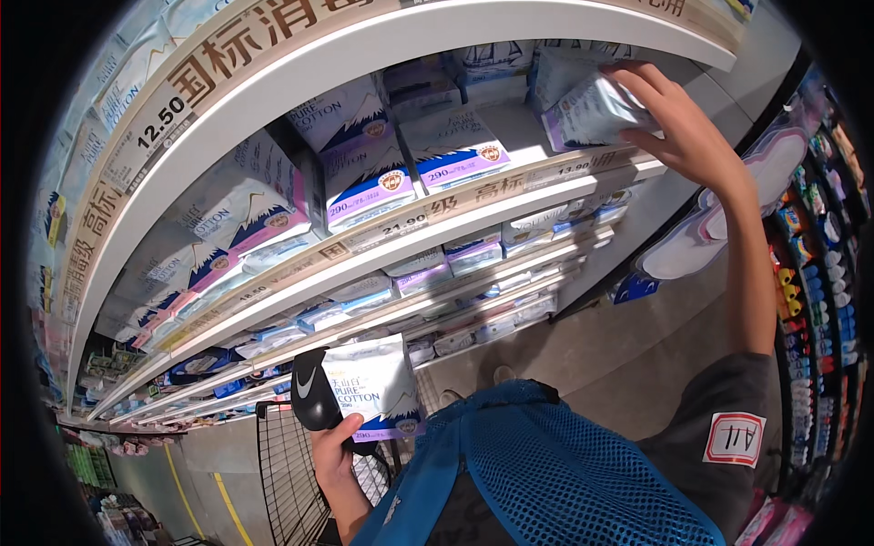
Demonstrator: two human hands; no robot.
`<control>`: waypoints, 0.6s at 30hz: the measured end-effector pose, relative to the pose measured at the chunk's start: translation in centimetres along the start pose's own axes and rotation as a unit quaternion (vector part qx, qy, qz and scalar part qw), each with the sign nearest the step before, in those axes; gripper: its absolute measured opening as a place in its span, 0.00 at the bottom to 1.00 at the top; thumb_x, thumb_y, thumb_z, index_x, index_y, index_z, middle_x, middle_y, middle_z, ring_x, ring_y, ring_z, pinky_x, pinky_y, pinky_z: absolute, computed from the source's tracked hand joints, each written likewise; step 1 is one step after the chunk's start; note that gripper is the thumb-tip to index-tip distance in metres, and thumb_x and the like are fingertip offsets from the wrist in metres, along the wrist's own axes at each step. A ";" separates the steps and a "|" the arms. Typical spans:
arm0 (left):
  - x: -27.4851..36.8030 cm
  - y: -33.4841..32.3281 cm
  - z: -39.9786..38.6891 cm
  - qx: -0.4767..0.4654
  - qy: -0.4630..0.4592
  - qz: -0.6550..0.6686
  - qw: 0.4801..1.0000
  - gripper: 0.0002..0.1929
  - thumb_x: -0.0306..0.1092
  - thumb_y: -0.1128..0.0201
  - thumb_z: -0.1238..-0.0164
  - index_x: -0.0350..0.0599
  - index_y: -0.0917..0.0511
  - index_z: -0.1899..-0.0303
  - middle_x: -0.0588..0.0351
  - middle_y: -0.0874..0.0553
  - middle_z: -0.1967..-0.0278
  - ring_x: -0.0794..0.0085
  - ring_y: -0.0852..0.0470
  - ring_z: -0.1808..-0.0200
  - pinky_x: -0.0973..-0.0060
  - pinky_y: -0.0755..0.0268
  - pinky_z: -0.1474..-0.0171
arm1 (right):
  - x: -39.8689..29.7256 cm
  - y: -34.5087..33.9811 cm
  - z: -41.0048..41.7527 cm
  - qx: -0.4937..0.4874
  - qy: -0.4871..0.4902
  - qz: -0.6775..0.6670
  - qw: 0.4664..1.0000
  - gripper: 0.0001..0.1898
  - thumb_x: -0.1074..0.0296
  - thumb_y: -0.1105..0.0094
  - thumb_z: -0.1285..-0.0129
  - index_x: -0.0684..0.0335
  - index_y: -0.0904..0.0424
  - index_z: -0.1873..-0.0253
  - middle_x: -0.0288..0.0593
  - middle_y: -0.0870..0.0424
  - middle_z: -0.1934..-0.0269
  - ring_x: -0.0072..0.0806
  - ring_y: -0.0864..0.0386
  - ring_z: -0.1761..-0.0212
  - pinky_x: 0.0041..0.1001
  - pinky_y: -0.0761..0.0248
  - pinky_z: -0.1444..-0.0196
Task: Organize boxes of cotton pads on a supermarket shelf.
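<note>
In my left hand [336, 447] is a soft white, blue and purple packet of sanitary pads [374, 389], held upright with its printed front facing up at me. A black item with a Nike swoosh [313, 390] sits beside the packet, partly behind it; whether my fingers hold it too cannot be told. My right hand [659, 123] reaches to the right end of a shelf. Its fingers and thumb grip a similar silvery-white packet [594, 112], tilted against other packets. Left of that packet, more packets [454, 147] lie in stacks on the same shelf.
White shelves [478, 198] with price strips curve across the view, the upper one overhanging the packets. Below my left hand stands a black wire shopping cart [290, 464]. Cut-out display boards [689, 239] jut out at right, near my forearm. Bottles line another rack [816, 307].
</note>
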State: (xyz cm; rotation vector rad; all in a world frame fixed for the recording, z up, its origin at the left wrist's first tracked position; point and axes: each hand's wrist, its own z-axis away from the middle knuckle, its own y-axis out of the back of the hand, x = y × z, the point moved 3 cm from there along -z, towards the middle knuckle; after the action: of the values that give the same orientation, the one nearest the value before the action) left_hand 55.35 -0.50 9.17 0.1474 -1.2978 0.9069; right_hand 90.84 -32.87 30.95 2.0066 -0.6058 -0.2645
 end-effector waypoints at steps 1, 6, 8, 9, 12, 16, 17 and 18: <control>0.0 0.0 0.0 0.001 0.000 -0.005 1.000 0.34 0.16 0.34 0.55 0.36 0.33 0.40 0.49 0.22 0.48 0.63 0.22 0.48 0.69 0.31 0.44 | 0.6 -0.6 0.0 -0.001 0.000 -0.001 1.000 0.27 0.77 0.38 0.50 0.62 0.32 0.42 0.48 0.28 0.51 0.46 0.29 0.50 0.38 0.34 0.47; -0.3 0.7 0.0 0.007 0.000 -0.005 1.000 0.34 0.17 0.34 0.55 0.38 0.33 0.40 0.50 0.22 0.49 0.62 0.22 0.49 0.68 0.29 0.46 | 0.3 -2.4 -0.8 0.052 0.008 0.076 0.996 0.24 0.79 0.42 0.50 0.62 0.30 0.44 0.47 0.25 0.53 0.45 0.27 0.51 0.37 0.34 0.47; -0.2 0.8 0.2 0.011 -0.004 -0.013 1.000 0.34 0.17 0.34 0.55 0.38 0.33 0.41 0.50 0.22 0.49 0.62 0.22 0.50 0.68 0.29 0.46 | -1.4 -3.1 -1.8 0.088 0.042 0.094 0.991 0.23 0.79 0.42 0.51 0.62 0.28 0.46 0.47 0.24 0.53 0.45 0.26 0.51 0.36 0.33 0.47; -0.2 0.9 0.4 0.014 -0.005 -0.013 1.000 0.34 0.17 0.34 0.55 0.38 0.33 0.41 0.50 0.22 0.49 0.62 0.22 0.50 0.68 0.29 0.46 | -2.6 -3.4 -2.4 0.122 0.072 0.116 0.983 0.22 0.78 0.42 0.52 0.62 0.27 0.48 0.47 0.23 0.54 0.44 0.26 0.51 0.36 0.33 0.48; -0.2 0.9 1.1 0.030 -0.005 0.001 1.000 0.34 0.15 0.33 0.56 0.35 0.31 0.41 0.49 0.22 0.48 0.64 0.22 0.48 0.70 0.32 0.43 | -6.4 -6.4 -5.7 0.078 0.139 -0.013 0.987 0.16 0.75 0.41 0.52 0.63 0.25 0.55 0.49 0.21 0.60 0.46 0.23 0.57 0.39 0.29 0.56; 0.0 1.5 1.7 0.042 -0.010 0.022 0.999 0.35 0.15 0.33 0.57 0.35 0.33 0.40 0.48 0.22 0.48 0.63 0.23 0.48 0.69 0.32 0.43 | -8.1 -10.3 -11.6 -0.039 0.079 0.011 0.996 0.14 0.76 0.44 0.48 0.63 0.23 0.54 0.52 0.20 0.58 0.47 0.22 0.55 0.39 0.28 0.52; 0.0 1.5 1.7 0.041 -0.013 0.021 0.999 0.35 0.15 0.33 0.57 0.35 0.33 0.40 0.48 0.22 0.48 0.63 0.23 0.48 0.69 0.32 0.43 | -7.9 -10.8 -12.7 0.024 0.112 0.019 0.993 0.12 0.76 0.45 0.46 0.64 0.22 0.55 0.53 0.20 0.57 0.47 0.22 0.56 0.38 0.28 0.52; 0.0 1.7 1.8 0.050 -0.013 0.019 0.999 0.35 0.15 0.33 0.57 0.35 0.33 0.40 0.48 0.22 0.48 0.62 0.23 0.48 0.69 0.32 0.43 | -7.3 -11.8 -13.6 0.027 0.112 0.019 0.993 0.12 0.76 0.45 0.46 0.64 0.22 0.55 0.53 0.20 0.57 0.47 0.22 0.56 0.38 0.28 0.52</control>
State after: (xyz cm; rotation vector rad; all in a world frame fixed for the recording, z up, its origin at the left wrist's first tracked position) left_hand 52.86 -0.41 9.06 0.2136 -1.2831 1.0052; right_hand 94.01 -14.10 26.91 2.0386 -0.5116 0.0007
